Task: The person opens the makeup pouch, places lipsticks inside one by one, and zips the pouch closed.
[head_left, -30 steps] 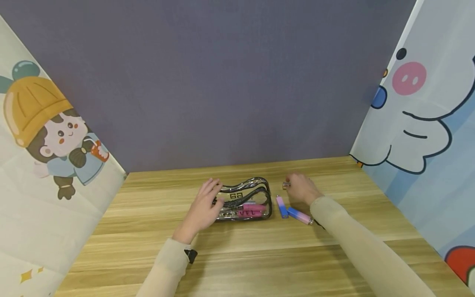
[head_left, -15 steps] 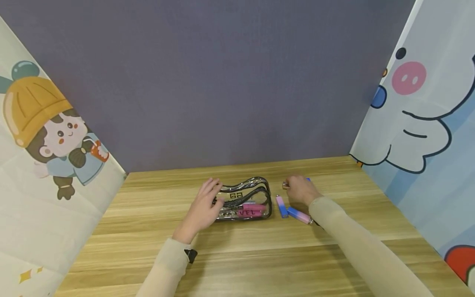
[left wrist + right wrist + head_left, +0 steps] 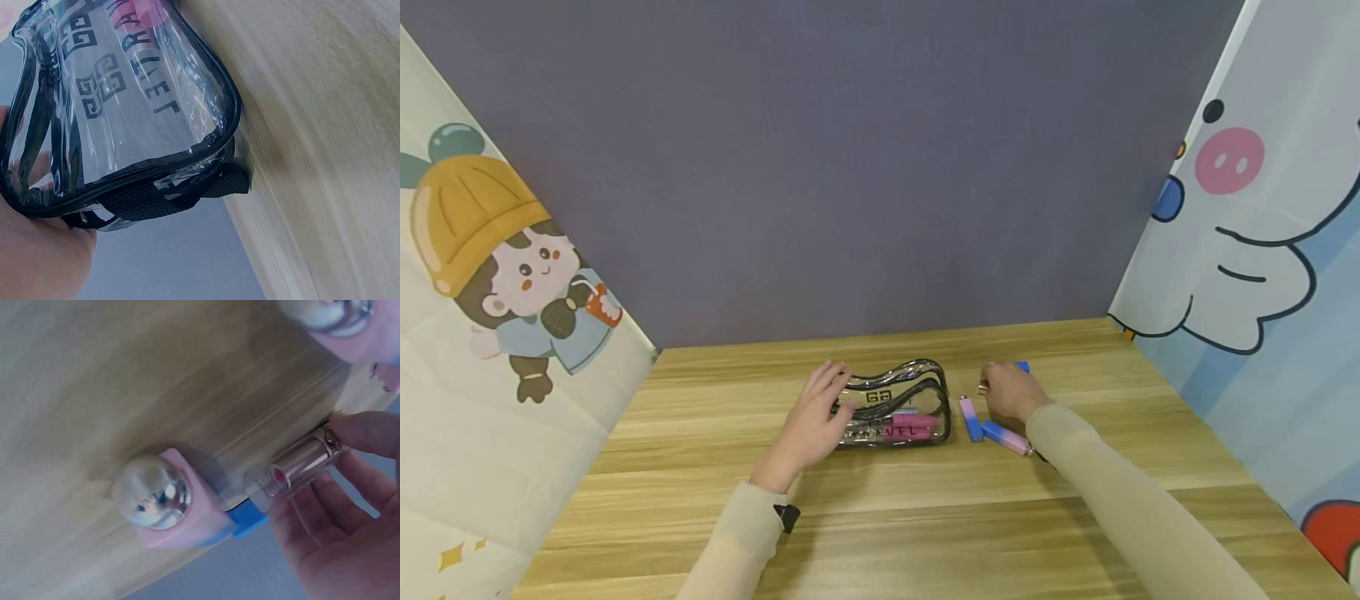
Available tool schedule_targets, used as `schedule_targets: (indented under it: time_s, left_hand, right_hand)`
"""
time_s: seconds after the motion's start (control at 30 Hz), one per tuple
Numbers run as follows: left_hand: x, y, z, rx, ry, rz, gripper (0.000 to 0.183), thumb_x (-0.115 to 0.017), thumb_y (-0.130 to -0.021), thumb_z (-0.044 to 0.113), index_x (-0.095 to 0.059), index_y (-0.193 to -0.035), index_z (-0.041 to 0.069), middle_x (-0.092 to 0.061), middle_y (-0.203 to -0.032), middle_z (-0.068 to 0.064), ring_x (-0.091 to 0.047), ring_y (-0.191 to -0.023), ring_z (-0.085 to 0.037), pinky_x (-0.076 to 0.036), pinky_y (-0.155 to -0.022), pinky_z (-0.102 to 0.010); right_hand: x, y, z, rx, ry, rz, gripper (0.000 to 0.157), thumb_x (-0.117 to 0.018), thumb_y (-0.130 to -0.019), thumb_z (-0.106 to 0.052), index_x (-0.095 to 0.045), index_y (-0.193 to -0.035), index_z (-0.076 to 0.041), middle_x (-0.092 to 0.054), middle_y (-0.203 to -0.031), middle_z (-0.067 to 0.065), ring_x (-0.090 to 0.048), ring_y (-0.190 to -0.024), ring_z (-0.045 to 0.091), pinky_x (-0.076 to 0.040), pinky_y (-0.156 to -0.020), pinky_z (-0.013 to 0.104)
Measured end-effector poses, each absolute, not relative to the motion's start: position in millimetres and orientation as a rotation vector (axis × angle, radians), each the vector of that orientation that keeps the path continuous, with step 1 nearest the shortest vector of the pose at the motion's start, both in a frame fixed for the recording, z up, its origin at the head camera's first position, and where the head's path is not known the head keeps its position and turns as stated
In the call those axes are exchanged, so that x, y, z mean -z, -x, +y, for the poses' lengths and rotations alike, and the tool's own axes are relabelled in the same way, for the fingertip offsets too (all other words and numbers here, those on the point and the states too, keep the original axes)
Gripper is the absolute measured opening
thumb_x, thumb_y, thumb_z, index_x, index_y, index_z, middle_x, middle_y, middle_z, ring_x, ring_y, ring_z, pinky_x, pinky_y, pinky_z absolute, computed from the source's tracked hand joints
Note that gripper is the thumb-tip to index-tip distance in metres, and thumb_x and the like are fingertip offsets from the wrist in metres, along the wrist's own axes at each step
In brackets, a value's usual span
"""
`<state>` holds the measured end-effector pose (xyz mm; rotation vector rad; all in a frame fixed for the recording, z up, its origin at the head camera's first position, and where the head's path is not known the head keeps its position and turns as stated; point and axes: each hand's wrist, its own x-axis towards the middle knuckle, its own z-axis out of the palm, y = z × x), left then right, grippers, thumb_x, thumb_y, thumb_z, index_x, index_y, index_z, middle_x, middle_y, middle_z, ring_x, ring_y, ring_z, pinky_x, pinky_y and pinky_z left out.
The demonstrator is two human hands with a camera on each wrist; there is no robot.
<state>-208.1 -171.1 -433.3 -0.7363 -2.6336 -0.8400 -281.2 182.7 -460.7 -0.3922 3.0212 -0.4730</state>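
Observation:
My left hand (image 3: 812,417) rests on the left end of a clear zip pouch (image 3: 880,398) with black edging, its fingers nearly straight. Through the pouch's plastic wall (image 3: 134,125), part of that hand shows in the left wrist view. Pink items (image 3: 913,427) lie inside the pouch. My right hand (image 3: 1013,392) pinches a small lipstick (image 3: 300,465) with a clear end and a rose-gold body, between thumb and fingers. Near it lie two pink-and-blue tubes, one upright-lying tube (image 3: 972,418) and one slanted tube (image 3: 1006,437); silver balls top such tubes in the right wrist view.
A blue end (image 3: 1022,367) of another object shows behind my right hand. The wooden table (image 3: 880,517) meets a grey back panel (image 3: 880,167). Cartoon-printed sheets stand at the left (image 3: 490,333) and right (image 3: 1262,275).
My right hand has turned slightly and drawn a little to the right with the lipstick, which shows less now. A blue end has come into sight behind it. My left hand stays put.

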Motion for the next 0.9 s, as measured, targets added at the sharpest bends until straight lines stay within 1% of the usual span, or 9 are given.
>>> schedule_targets:
  time_s: [0.17, 0.37, 0.47, 0.6, 0.67, 0.8, 0.9]
  left_hand:
    - [433, 208, -171, 0.840, 0.737, -2.630, 0.053, -0.050, -0.103, 0.026, -0.050, -0.146, -0.005, -0.039, -0.158, -0.019, -0.024, -0.151, -0.037, -0.021, -0.122, -0.054]
    - [432, 207, -171, 0.843, 0.727, -2.646, 0.053, -0.049, -0.103, 0.026, -0.049, -0.147, -0.004, -0.038, -0.159, -0.018, -0.023, -0.151, -0.037, -0.021, -0.122, -0.054]
    - [432, 207, -171, 0.846, 0.728, -2.641, 0.053, -0.049, -0.104, 0.026, -0.049, -0.147, -0.004, -0.038, -0.159, -0.019, -0.024, -0.151, -0.038, -0.021, -0.122, -0.055]
    - [432, 206, -171, 0.849, 0.726, -2.641, 0.053, -0.049, -0.104, 0.026, -0.048, -0.147, -0.004, -0.039, -0.159, -0.019, -0.025, -0.151, -0.039, -0.021, -0.122, -0.055]
    - [432, 206, -171, 0.852, 0.725, -2.642, 0.053, -0.049, -0.104, 0.027, -0.048, -0.147, -0.004, -0.039, -0.159, -0.019, -0.024, -0.151, -0.039, -0.021, -0.122, -0.055]
    - [432, 206, -171, 0.855, 0.724, -2.647, 0.053, -0.049, -0.104, 0.027, -0.048, -0.147, -0.004, -0.038, -0.159, -0.019, -0.023, -0.152, -0.037, -0.020, -0.122, -0.055]
    - [431, 205, -171, 0.851, 0.723, -2.650, 0.053, -0.048, -0.104, 0.027, -0.048, -0.148, -0.003, -0.037, -0.160, -0.018, -0.023, -0.151, -0.038, -0.020, -0.122, -0.055]
  right_hand:
    - [458, 280, 182, 0.442, 0.390, 3.036, 0.014, -0.061, -0.090, 0.002, -0.072, -0.094, -0.006, -0.069, -0.093, 0.005, -0.067, -0.089, 0.025, -0.059, -0.078, 0.048]
    - [454, 276, 179, 0.457, 0.395, 3.029, 0.013, -0.061, -0.093, -0.001, -0.073, -0.093, -0.008, -0.069, -0.091, 0.003, -0.066, -0.084, 0.021, -0.059, -0.073, 0.044]
    - [452, 275, 178, 0.487, 0.392, 3.026, 0.012, -0.061, -0.095, -0.004, -0.072, -0.091, -0.008, -0.068, -0.088, 0.002, -0.062, -0.078, 0.018, -0.056, -0.071, 0.042]
    - [449, 275, 177, 0.520, 0.401, 3.023, 0.010, -0.063, -0.096, -0.008, -0.068, -0.087, -0.010, -0.064, -0.081, 0.001, -0.055, -0.071, 0.018, -0.050, -0.064, 0.038]
    - [448, 275, 176, 0.528, 0.398, 3.019, 0.010, -0.065, -0.096, -0.010, -0.067, -0.086, -0.011, -0.063, -0.079, 0.000, -0.053, -0.070, 0.018, -0.048, -0.063, 0.038]
    - [445, 274, 176, 0.546, 0.407, 3.016, 0.006, -0.067, -0.095, -0.014, -0.069, -0.091, -0.009, -0.066, -0.085, 0.002, -0.058, -0.073, 0.018, -0.053, -0.067, 0.041]
    - [441, 273, 175, 0.572, 0.415, 3.015, 0.010, -0.067, -0.095, -0.014, -0.071, -0.100, -0.007, -0.069, -0.093, 0.005, -0.062, -0.080, 0.019, -0.057, -0.075, 0.045]
